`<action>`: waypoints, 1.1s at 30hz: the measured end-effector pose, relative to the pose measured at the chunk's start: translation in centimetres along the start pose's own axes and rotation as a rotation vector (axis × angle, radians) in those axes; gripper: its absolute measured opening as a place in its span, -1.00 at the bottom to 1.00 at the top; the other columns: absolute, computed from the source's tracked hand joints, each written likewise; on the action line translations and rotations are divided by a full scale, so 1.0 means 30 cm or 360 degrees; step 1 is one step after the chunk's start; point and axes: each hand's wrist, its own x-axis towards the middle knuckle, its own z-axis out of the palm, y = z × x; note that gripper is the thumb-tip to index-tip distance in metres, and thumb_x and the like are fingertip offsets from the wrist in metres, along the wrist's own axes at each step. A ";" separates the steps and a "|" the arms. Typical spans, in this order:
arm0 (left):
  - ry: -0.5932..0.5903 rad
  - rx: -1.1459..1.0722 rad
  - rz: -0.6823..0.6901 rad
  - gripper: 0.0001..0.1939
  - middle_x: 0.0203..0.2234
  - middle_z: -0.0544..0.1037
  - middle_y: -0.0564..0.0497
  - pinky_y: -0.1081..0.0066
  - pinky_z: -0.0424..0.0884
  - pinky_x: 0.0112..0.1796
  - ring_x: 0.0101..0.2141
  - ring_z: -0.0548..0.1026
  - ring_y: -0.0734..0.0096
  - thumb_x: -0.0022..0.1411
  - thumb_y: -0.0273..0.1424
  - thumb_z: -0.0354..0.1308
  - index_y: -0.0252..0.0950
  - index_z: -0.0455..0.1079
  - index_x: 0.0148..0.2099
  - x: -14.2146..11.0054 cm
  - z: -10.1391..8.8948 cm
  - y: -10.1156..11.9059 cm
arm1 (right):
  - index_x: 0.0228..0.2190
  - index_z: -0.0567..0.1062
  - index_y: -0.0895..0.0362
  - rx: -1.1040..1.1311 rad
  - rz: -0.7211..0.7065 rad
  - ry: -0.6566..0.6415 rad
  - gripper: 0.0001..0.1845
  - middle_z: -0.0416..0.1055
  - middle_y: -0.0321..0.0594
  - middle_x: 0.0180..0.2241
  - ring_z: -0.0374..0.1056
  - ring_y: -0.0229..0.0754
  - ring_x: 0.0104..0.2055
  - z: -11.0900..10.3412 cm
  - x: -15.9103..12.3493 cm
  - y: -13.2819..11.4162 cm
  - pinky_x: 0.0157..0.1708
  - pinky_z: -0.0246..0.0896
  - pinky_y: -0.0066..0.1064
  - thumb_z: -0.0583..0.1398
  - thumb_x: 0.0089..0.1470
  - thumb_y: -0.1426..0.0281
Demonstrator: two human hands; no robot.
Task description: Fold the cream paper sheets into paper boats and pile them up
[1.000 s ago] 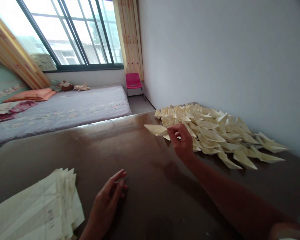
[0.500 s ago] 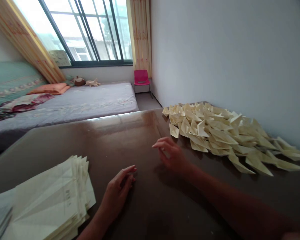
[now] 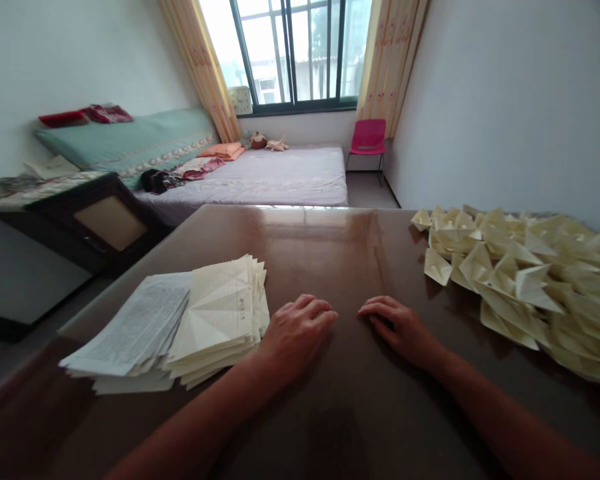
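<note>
Palm down on the brown table lies my left hand, its fingers loosely bent and holding nothing. Just left of it is a stack of creased cream paper sheets, and beyond that a pile of printed white sheets. My right hand rests on the table too, empty, with the thumb apart from the fingers. To its right spreads a large heap of folded paper boats. One paper boat sits at the heap's near left edge.
Beyond the table's far edge stands a bed with folded cloths and soft toys. A pink chair is in the corner by the window. At the left is a dark cabinet. A white wall runs along the right.
My right hand has let go of a paper boat at the heap and drawn back beside my left hand. My left hand has turned palm down. The view has swung left.
</note>
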 end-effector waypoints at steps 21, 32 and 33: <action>-0.0476 0.0055 -0.0674 -0.35 0.14 0.37 -0.12 0.21 0.21 0.13 0.12 0.35 0.05 -0.08 -0.26 0.30 -0.29 0.39 0.11 -0.223 -0.269 -0.372 | -0.25 0.51 0.05 -0.0050 -0.0044 -0.0024 -0.79 0.43 -0.15 -0.16 0.37 -0.16 -0.11 0.004 -0.002 0.009 -0.10 0.31 -0.31 0.08 0.18 0.43; -0.0499 0.0009 -0.0653 -0.35 0.16 0.34 -0.05 0.23 0.18 0.16 0.15 0.31 0.14 -0.09 -0.37 0.20 -0.18 0.37 0.13 -0.216 -0.267 -0.350 | -0.26 0.51 0.05 -0.0035 -0.0032 -0.0015 -0.78 0.43 -0.15 -0.16 0.37 -0.16 -0.12 0.006 -0.001 0.003 -0.10 0.30 -0.30 0.06 0.19 0.43; -0.0506 0.0000 -0.0656 -0.37 0.16 0.34 -0.05 0.24 0.18 0.16 0.16 0.31 0.16 -0.09 -0.38 0.18 -0.17 0.37 0.13 -0.215 -0.266 -0.351 | -0.25 0.51 0.04 -0.0038 -0.0031 -0.0020 -0.78 0.43 -0.15 -0.17 0.37 -0.16 -0.12 0.006 -0.002 0.004 -0.10 0.30 -0.30 0.06 0.19 0.43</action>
